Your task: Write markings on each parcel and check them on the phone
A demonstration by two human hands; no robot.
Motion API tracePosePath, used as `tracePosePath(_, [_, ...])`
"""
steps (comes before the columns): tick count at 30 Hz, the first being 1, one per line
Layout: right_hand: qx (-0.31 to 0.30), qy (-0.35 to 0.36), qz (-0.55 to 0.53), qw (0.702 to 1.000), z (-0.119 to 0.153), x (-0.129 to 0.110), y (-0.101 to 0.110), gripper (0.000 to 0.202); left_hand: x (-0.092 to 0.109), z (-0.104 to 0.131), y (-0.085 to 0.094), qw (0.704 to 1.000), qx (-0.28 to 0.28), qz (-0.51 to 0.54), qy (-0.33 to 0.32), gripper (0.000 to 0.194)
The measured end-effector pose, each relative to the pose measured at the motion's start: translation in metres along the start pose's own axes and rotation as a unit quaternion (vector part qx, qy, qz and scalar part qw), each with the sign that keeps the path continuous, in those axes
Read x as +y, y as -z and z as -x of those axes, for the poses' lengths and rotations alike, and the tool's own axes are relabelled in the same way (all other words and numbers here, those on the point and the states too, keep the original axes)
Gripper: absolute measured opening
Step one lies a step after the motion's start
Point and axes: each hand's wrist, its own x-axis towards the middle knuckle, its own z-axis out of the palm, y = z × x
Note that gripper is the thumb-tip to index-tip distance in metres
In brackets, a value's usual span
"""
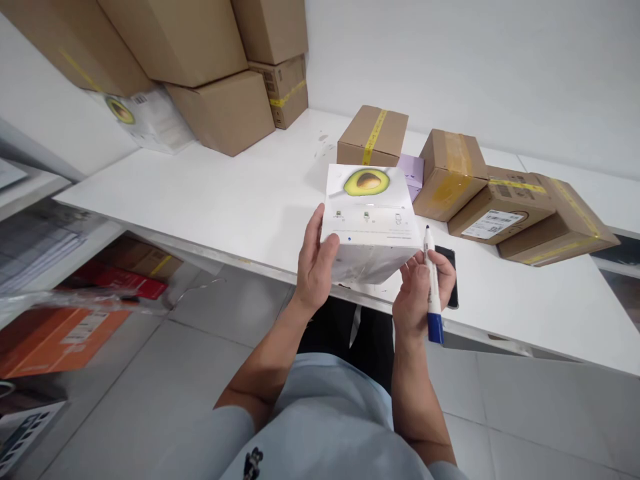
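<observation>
A white box [370, 220] with a printed avocado half on its top is held near the table's front edge. Gripping its left side is my left hand [318, 260], thumb on the near edge. My right hand [417, 293] is closed around a white marker pen [432, 277] with a blue end, and its fingers also touch the box's right near corner. The marker stands nearly upright, its dark tip uncovered and pointing away from me. Partly hidden behind my right hand, a black phone [447, 270] lies on the white table [240, 193].
Cardboard boxes [220, 110] are stacked at the back left, with another avocado box [145, 120] under them. Several taped cartons [450, 170] and a lilac box [411, 172] stand along the back right. Shelves at left hold an orange box [65, 337].
</observation>
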Motion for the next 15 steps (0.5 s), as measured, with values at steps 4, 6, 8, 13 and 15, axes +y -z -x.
tracePosePath(4, [-0.007,0.033,0.009,0.999,0.006,-0.004,0.002,0.037,-0.006,0.009,0.002,0.999,-0.010,0.041,-0.029,0.051])
tracePosePath(6, [-0.011,0.055,0.009,0.998,0.006,-0.006,0.001,0.037,-0.008,0.011,0.003,0.998,-0.011,0.048,-0.049,0.051])
tracePosePath(8, [-0.009,0.077,0.002,0.997,0.004,-0.006,-0.001,0.037,-0.009,0.011,0.004,0.996,-0.018,0.052,-0.073,0.052])
tracePosePath(13, [-0.022,0.092,0.012,0.995,-0.005,0.004,-0.001,0.038,-0.018,0.011,0.001,0.988,-0.060,0.053,-0.129,0.057])
tracePosePath(15, [-0.019,0.093,0.045,0.994,-0.008,0.011,0.002,0.038,-0.022,0.012,0.000,0.986,-0.073,0.053,-0.137,0.057])
